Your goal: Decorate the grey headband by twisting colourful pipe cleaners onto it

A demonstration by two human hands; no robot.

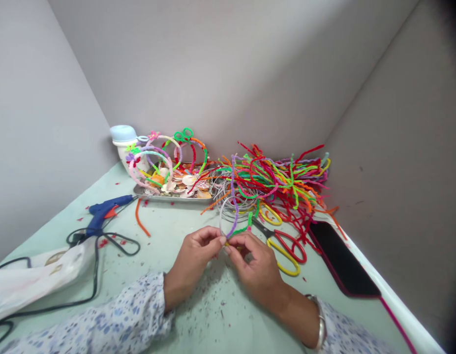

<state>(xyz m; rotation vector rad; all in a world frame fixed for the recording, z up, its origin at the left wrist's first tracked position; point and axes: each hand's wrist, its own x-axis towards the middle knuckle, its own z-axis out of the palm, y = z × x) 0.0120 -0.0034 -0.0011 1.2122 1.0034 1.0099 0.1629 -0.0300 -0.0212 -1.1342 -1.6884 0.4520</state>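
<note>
The left hand [193, 260] and right hand [255, 265] curl almost closed, pinching the base of a twisted pipe-cleaner hoop [228, 216] to hold it upright over the pale green tabletop [168, 236], near its front edge and just beside the yellow-and-red scissors [283, 248].

I'm looking down into a tight corner where three pale grey walls [39, 123] are meeting, with the back wall [220, 64] catching a soft diagonal shadow. A pale green tabletop [165, 221] is running up to them, flecked with small specks, and a white raised edge [401, 307] is lining its right side. Soft, even light is filling the space.
</note>
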